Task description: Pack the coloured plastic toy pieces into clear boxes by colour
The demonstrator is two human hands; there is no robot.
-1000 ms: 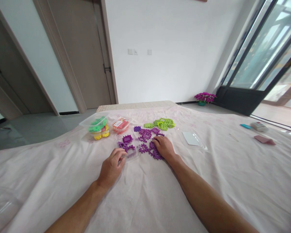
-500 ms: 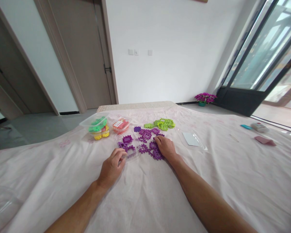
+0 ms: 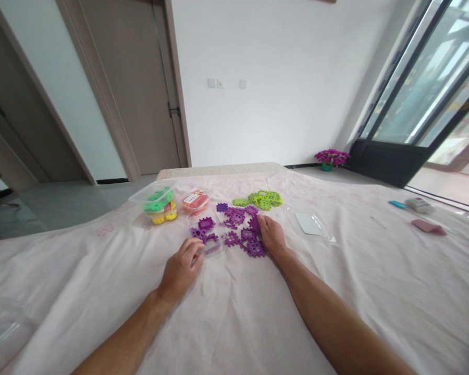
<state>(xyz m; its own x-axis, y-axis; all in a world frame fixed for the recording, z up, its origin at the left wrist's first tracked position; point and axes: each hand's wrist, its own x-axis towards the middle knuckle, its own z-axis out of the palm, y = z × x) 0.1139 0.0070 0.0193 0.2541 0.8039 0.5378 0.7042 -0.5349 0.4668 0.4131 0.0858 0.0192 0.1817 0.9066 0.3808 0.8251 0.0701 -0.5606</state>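
My right hand (image 3: 272, 235) pinches a dark purple toothed building piece (image 3: 254, 224) by its right side, at the edge of a loose heap of purple pieces (image 3: 255, 248). Fingers of my left hand (image 3: 183, 266) are curled at the near left edge of a clear plastic container (image 3: 219, 251); their tips are partly hidden. A few purple pieces (image 3: 206, 223) lie inside that container. Just behind the heap is a flat violet piece (image 3: 222, 207).
Green pieces (image 3: 269, 199) are piled farther back. Boxes of green and yellow pieces (image 3: 158, 200) and red pieces (image 3: 195, 200) stand at the back left. To the right lie a clear lid with a white card (image 3: 308, 223) and a pink cloth (image 3: 428, 227).
My right hand has shifted slightly right, and a purple piece now shows tilted up in its fingers. My left hand stays at the container's edge.
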